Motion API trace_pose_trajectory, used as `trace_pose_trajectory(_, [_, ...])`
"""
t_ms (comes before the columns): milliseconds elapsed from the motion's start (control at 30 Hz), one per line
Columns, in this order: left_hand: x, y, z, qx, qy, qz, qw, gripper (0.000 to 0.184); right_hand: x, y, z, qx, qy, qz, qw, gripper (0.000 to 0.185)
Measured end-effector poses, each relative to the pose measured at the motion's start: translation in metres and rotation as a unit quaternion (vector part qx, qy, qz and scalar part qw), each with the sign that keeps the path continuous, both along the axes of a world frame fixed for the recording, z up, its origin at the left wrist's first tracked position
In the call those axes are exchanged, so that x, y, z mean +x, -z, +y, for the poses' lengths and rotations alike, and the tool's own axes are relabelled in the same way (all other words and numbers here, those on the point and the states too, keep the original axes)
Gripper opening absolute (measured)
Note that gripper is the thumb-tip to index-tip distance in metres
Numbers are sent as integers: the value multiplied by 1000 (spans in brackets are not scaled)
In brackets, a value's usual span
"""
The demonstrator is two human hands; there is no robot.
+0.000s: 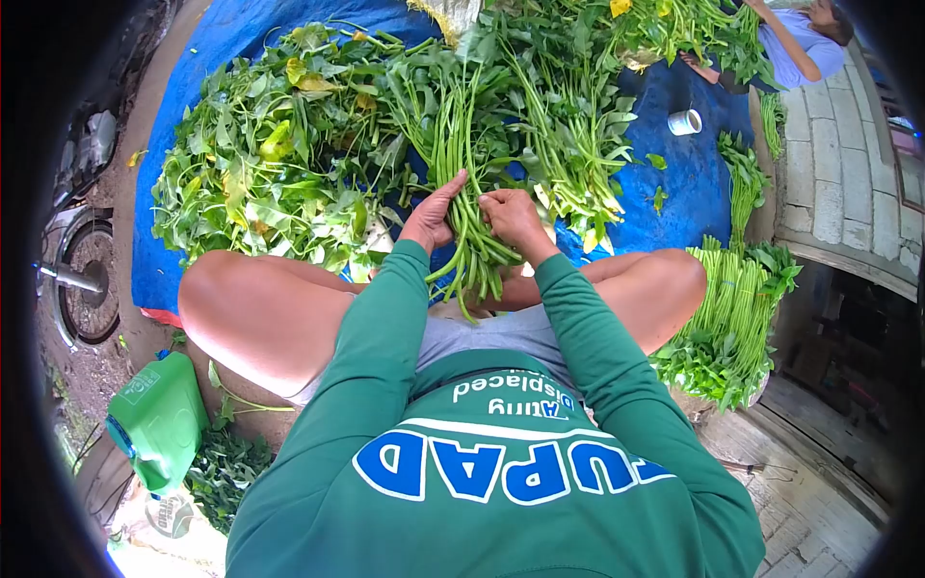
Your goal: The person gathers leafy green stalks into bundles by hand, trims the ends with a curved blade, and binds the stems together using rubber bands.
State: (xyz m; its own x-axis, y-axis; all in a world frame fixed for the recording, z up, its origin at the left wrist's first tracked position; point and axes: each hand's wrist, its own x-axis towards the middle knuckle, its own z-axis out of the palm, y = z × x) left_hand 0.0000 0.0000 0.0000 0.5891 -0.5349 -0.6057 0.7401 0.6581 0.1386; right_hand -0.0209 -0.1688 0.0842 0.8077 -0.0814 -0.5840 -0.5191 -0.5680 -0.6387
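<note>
Shirt reads "TUPAD", w/ L hand & R hand on stems.

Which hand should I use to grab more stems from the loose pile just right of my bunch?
Probably your right hand: it's on the side of the bunch nearer that pile, while your left hand cups the opposite side.

- Bright daylight falls across my blue tarp.
- Glare whitens the pale sack beyond its near left corner.
- Fisheye distortion curves my view into black edges.
</note>
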Motion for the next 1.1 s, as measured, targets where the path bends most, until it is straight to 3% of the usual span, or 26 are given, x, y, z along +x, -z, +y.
trace_pose_trajectory(67, [-10, 7, -12, 77, -39, 9, 996, 36, -13, 2, 1, -56, -34, -40, 997, 33])
trace_pose_trajectory(100, [-5, 4, 13, 220, -93, -51, 970, 44, -8, 11, 33, -19, -22, -49, 998, 33])
trace_pose_trajectory(167, [-12, -2, -9, 372, -144, -90, 913, 72, -21, 8, 26, -4, -23, -58, 998, 32])
trace_pose_trajectory(200, [-17, -12, -11, 380, -114, -139, 908, 90, -27, 7, 26, -12, -35, -74, 997, 33])
trace_pose_trajectory(233, [-21, -12, -19, 439, -109, -119, 884, 69, -32, 5, 24, 5, -37, -61, 997, 33])
trace_pose_trajectory(300, [-15, -10, 1, 264, 44, -50, 962, 43, -34, 4, 24, -8, -59, -77, 995, 34])
trace_pose_trajectory(333, [-12, -18, 6, 229, 49, -27, 972, 25, -26, 1, 22, 9, -123, -54, 991, 35])
trace_pose_trajectory(400, [-4, -33, 13, 239, 70, -20, 968, 23, 4, -8, 3, 36, -242, -8, 970, 38])
trace_pose_trajectory(433, [0, -36, 14, 238, 60, -20, 969, 22, 21, -18, -11, 42, -147, 16, 988, 41])
trace_pose_trajectory(500, [8, -57, 17, 279, 43, -61, 958, 22, 60, 7, -57, 14, 130, -143, 981, 37])
trace_pose_trajectory(533, [14, -70, 18, 280, 41, -64, 957, 22, 79, 15, -88, -74, 193, -252, 945, 30])
trace_pose_trajectory(567, [19, -77, 22, 283, 37, -68, 956, 22, 99, 31, -121, -180, 223, -272, 919, 24])
trace_pose_trajectory(633, [29, -88, 25, 285, 36, -90, 954, 22, 117, 31, -159, -240, 206, -296, 901, 24])
trace_pose_trajectory(700, [33, -107, 19, 302, 33, -87, 949, 22, 133, 37, -183, -363, 121, -175, 907, 30])
trace_pose_trajectory(800, [31, -113, 12, 284, 42, -76, 955, 21, 141, 43, -199, -341, 97, -47, 934, 36])
trace_pose_trajectory(933, [29, -104, 9, 269, 42, -67, 960, 21, 172, 33, -224, -335, 83, -11, 939, 38])
trace_pose_trajectory(1000, [29, -99, 9, 272, 53, -63, 959, 21, 180, 16, -253, -283, 29, -53, 957, 35])
trace_pose_trajectory(1067, [31, -95, 8, 275, 52, -58, 958, 22, 182, 9, -291, -173, 88, -149, 970, 28])
trace_pose_trajectory(1100, [33, -93, 8, 271, 52, -61, 959, 22, 182, -14, -296, -133, 101, -92, 982, 23])
